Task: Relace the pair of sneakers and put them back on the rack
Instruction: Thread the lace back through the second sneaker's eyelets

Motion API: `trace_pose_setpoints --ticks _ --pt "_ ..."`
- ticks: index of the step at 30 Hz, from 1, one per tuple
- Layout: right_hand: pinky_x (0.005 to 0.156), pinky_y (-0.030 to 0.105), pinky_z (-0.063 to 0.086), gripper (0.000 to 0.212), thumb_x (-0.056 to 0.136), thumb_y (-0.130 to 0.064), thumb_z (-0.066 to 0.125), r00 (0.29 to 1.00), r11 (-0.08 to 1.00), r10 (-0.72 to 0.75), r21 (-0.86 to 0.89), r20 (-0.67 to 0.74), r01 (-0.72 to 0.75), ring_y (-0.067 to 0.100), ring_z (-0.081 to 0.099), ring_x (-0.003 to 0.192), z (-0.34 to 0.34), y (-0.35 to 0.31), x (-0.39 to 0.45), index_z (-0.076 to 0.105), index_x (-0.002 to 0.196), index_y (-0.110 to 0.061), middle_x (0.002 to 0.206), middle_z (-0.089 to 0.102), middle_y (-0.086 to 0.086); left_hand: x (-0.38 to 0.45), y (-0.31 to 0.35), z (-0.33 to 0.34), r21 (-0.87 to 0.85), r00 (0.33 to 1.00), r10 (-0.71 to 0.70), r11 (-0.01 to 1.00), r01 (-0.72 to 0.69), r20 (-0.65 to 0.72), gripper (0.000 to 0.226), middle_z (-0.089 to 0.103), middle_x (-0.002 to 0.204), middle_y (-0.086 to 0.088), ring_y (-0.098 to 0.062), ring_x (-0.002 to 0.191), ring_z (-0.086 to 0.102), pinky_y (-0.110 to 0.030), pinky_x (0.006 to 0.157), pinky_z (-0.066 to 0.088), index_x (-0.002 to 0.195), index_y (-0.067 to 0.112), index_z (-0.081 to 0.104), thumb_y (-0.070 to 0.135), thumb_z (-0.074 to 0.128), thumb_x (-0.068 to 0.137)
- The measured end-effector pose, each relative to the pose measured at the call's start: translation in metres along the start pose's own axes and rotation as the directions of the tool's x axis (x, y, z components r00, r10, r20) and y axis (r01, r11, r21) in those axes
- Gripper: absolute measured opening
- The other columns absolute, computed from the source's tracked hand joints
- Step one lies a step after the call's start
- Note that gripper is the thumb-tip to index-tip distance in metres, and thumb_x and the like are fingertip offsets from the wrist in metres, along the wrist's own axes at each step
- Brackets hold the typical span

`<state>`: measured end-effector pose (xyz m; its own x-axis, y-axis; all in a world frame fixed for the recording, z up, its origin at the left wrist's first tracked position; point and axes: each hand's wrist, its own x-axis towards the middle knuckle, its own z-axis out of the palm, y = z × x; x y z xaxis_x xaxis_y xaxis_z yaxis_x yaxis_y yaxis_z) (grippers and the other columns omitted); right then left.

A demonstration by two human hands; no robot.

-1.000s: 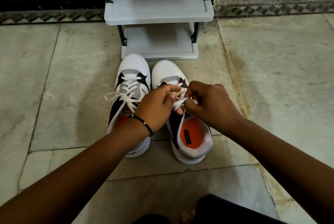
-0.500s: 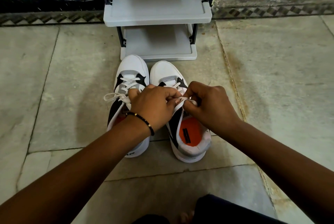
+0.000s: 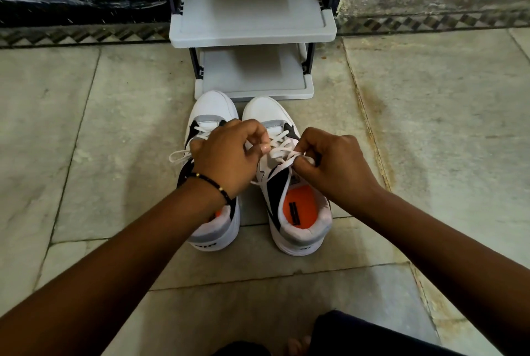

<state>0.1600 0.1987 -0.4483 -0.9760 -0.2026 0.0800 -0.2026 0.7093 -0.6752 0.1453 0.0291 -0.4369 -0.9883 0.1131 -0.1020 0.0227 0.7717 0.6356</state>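
A: Stone floor (image 3: 86, 126), grey two-tier shoe rack (image 3: 252, 31) against the back wall, both shelves bare. We have the pair of sneakers side by side, toes just short of the bottom shelf.

B: Hands?

A: Both over the right sneaker (image 3: 289, 183). Our left hand (image 3: 226, 157) is curled shut, thumb and fingertips pinching the white lace (image 3: 282, 152) at the upper eyelets. Our right hand (image 3: 335, 163) is a closed fist clamped on the other run of the same lace.

B: Change from a second ago?

A: Then the two hands met knuckle to knuckle above the tongue. Now they sit apart, with crossed lace showing taut between them. Left hand has also slid up and left, so it covers most of the left sneaker (image 3: 212, 212).

B: Meaning?

A: We read it as cinching the crossings, last rows, before a knot. Left sneaker looks laced already, a loose end (image 3: 179, 156) trailing out on its outer side; whether it's tied, we can't tell.

B: Progress?

A: Late in the lacing, we'd say. Neither shoe is on the rack yet.
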Motion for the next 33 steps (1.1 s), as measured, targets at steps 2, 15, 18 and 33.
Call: trace_pose_setpoints --ticks 2,15,18,33 --pt "0.051 0.023 0.038 0.002 0.077 -0.012 0.061 1.000 1.000 -0.001 0.003 0.002 0.001 0.009 0.048 0.048 0.001 -0.003 0.002 0.062 0.076 -0.013 0.056 0.057 0.000 0.001 0.001 -0.001 -0.093 0.998 0.029 0.995 -0.024 0.055 0.021 0.063 0.101 0.002 -0.018 0.095 0.058 -0.032 0.087 0.042 0.101 0.025 0.060 0.011 0.056 0.085" --pt "0.059 0.027 0.048 0.019 0.084 -0.011 0.060 0.982 0.967 -0.177 -0.174 0.061 0.185 0.025 0.067 0.063 -0.016 0.018 0.000 0.071 0.100 -0.011 0.076 0.074 0.009 0.000 -0.011 -0.004 0.378 0.988 0.125 0.913 -0.151 0.092 0.023 0.065 0.096 0.001 -0.026 0.103 0.052 -0.037 0.086 0.034 0.089 0.030 0.065 0.015 0.047 0.088" --pt "0.058 0.038 0.053 0.019 0.085 -0.007 0.058 0.981 0.952 -0.154 -0.248 0.121 0.181 0.027 0.067 0.069 -0.020 0.033 -0.008 0.072 0.094 -0.015 0.078 0.072 0.005 -0.007 -0.012 -0.004 0.396 0.991 0.116 0.909 -0.134 0.068 0.022 0.062 0.094 0.004 -0.025 0.104 0.051 -0.037 0.087 0.030 0.086 0.031 0.061 0.014 0.047 0.087" --pt "0.056 0.029 0.048 0.015 0.080 0.002 0.060 1.000 0.977 -0.003 -0.213 -0.031 -0.003 0.026 0.062 0.059 -0.016 0.052 -0.027 0.071 0.081 -0.008 0.065 0.068 0.003 -0.013 -0.027 0.000 0.565 0.990 0.091 0.814 -0.134 0.105 0.019 0.063 0.101 0.007 -0.020 0.110 0.044 -0.037 0.091 0.026 0.089 0.030 0.061 0.019 0.045 0.088"
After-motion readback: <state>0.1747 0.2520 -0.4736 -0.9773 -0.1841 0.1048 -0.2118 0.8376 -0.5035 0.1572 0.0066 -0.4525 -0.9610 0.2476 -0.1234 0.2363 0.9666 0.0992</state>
